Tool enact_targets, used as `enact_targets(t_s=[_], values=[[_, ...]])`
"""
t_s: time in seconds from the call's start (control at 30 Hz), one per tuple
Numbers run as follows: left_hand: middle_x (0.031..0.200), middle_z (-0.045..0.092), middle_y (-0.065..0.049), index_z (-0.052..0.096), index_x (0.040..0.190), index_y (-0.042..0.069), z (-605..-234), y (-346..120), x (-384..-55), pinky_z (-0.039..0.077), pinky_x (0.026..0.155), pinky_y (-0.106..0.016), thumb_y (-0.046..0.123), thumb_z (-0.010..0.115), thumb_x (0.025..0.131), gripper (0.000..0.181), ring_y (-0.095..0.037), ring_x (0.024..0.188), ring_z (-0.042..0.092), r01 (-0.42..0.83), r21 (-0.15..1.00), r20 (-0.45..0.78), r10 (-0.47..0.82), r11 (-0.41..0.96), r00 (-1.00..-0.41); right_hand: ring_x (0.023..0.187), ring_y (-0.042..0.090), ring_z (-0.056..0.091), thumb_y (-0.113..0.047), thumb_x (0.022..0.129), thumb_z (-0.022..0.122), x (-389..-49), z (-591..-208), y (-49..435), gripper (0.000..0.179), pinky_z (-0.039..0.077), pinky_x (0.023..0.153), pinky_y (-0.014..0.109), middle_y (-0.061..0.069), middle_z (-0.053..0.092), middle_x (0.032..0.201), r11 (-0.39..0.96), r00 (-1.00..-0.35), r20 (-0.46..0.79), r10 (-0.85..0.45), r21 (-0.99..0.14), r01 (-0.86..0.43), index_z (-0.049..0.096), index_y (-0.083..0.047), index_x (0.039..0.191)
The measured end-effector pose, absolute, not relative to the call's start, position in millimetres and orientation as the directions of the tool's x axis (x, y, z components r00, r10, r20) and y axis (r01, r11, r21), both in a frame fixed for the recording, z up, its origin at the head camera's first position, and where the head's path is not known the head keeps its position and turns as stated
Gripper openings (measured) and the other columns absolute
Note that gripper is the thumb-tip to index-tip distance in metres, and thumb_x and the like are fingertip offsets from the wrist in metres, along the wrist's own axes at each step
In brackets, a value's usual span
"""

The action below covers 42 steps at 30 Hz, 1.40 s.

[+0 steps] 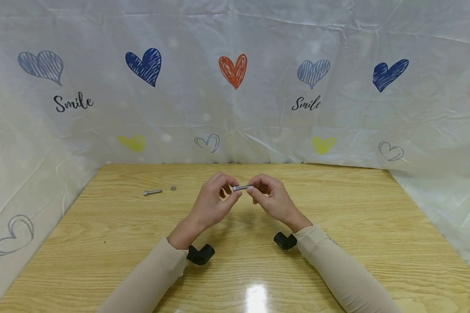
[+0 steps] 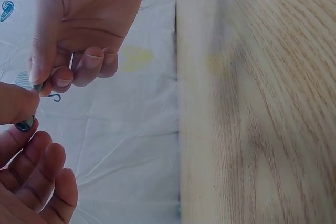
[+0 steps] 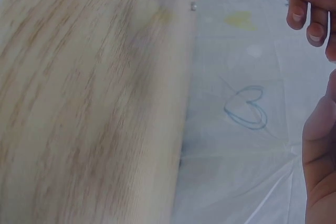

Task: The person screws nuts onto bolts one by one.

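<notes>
A metal bolt (image 1: 243, 188) is held level above the table between both hands in the head view. My left hand (image 1: 214, 199) pinches its head end between thumb and finger, where a ring-like part, perhaps a nut, sits close to the head. The thumb and fingertips of my right hand (image 1: 275, 198) pinch the other end and partly cover it. In the left wrist view, the bolt's dark end (image 2: 24, 125) shows at the left fingertips. The bolt cannot be seen in the right wrist view, where both hands stand at the right border.
Left of the hands, a second bolt (image 1: 152, 192) lies on the wooden table (image 1: 356, 217), with a small nut (image 1: 173, 188) beside it. Behind the table hangs a white cloth (image 1: 258, 39) printed with hearts. Black wrist mounts (image 1: 201, 255) show below the sleeves.
</notes>
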<state>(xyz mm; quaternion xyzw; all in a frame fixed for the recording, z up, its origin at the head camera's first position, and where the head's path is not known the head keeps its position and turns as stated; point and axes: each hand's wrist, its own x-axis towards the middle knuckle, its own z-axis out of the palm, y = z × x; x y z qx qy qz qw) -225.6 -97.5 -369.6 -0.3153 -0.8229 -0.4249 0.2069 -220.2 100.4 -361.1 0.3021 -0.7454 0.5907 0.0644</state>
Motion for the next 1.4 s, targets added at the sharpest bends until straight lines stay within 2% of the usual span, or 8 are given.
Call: enact_targets(t_s=[0.2,0.33,0.5,0.67,1.0,1.13,1.3,1.4], values=[[0.092,0.061,-0.004,0.065,0.093,0.008,-368,-99,-225,0.050,0.062,-0.042,0.009,0.071,0.087,0.009,-0.024,0.076,0.056,0.701,0.557,0.618,0.341,0.446,-0.708,0.066,0.043,0.053,-0.002,0.094,0.058,-221,-360,102,0.009,0.046,0.058,0.028,0.015,0.057,0.078,0.135,-0.812,0.431,-0.395,-0.847,-0.515,0.061,0.004,0.100],[0.092,0.062,-0.006,0.066,0.092,0.008,-368,-100,-225,0.049,0.061,-0.038,0.008,0.073,0.085,0.010,-0.020,0.075,0.056,0.704,0.541,0.633,0.328,0.461,-0.701,0.066,0.038,0.057,-0.002,0.093,0.060,-227,-366,104,0.011,0.048,0.058,0.031,0.015,0.060,0.081,0.156,-0.811,0.427,-0.400,-0.840,-0.519,0.061,0.003,0.103],[0.091,0.062,-0.005,0.067,0.092,0.008,-369,-101,-226,0.049,0.061,-0.037,0.008,0.075,0.084,0.011,-0.018,0.074,0.055,0.696,0.538,0.629,0.322,0.476,-0.707,0.066,0.027,0.058,-0.009,0.092,0.064,-241,-381,109,0.009,0.047,0.056,0.030,0.006,0.062,0.083,0.211,-0.815,0.424,-0.395,-0.822,-0.529,0.064,-0.007,0.101],[0.092,0.062,-0.008,0.068,0.092,0.008,-369,-102,-227,0.048,0.061,-0.036,0.008,0.073,0.085,0.008,-0.019,0.074,0.055,0.684,0.556,0.610,0.327,0.472,-0.722,0.063,0.018,0.055,-0.016,0.093,0.065,-246,-383,111,0.007,0.045,0.055,0.029,0.001,0.062,0.080,0.231,-0.785,0.449,-0.427,-0.785,-0.575,0.066,-0.013,0.099],[0.089,0.061,0.000,0.070,0.090,0.011,-372,-105,-233,0.050,0.064,-0.036,0.011,0.073,0.086,0.005,-0.015,0.073,0.055,0.660,0.555,0.563,0.356,0.506,-0.746,0.064,0.017,0.055,-0.017,0.093,0.064,-251,-388,110,0.009,0.046,0.057,0.034,-0.001,0.061,0.078,0.266,-0.786,0.424,-0.450,-0.776,-0.572,0.066,-0.010,0.097],[0.090,0.062,0.000,0.070,0.090,0.011,-371,-107,-235,0.051,0.065,-0.038,0.011,0.072,0.086,0.005,-0.015,0.073,0.055,0.646,0.556,0.538,0.366,0.523,-0.759,0.068,0.019,0.055,-0.015,0.094,0.063,-254,-386,109,0.009,0.045,0.060,0.034,0.001,0.061,0.081,0.297,-0.805,0.377,-0.458,-0.789,-0.538,0.065,-0.009,0.099],[0.091,0.064,-0.001,0.069,0.090,0.010,-369,-108,-243,0.049,0.066,-0.034,0.010,0.073,0.086,0.005,-0.018,0.074,0.056,0.631,0.555,0.505,0.384,0.542,-0.773,0.068,0.027,0.053,-0.010,0.094,0.061,-263,-382,107,0.011,0.043,0.059,0.030,0.008,0.061,0.083,0.331,-0.813,0.338,-0.474,-0.787,-0.520,0.064,-0.001,0.101],[0.091,0.063,-0.002,0.069,0.090,0.010,-368,-111,-250,0.047,0.066,-0.031,0.011,0.072,0.086,0.005,-0.019,0.075,0.056,0.609,0.560,0.468,0.392,0.561,-0.792,0.068,0.026,0.054,-0.012,0.095,0.061,-270,-380,106,0.012,0.043,0.060,0.029,0.007,0.061,0.084,0.336,-0.807,0.327,-0.493,-0.783,-0.523,0.064,-0.002,0.101]])
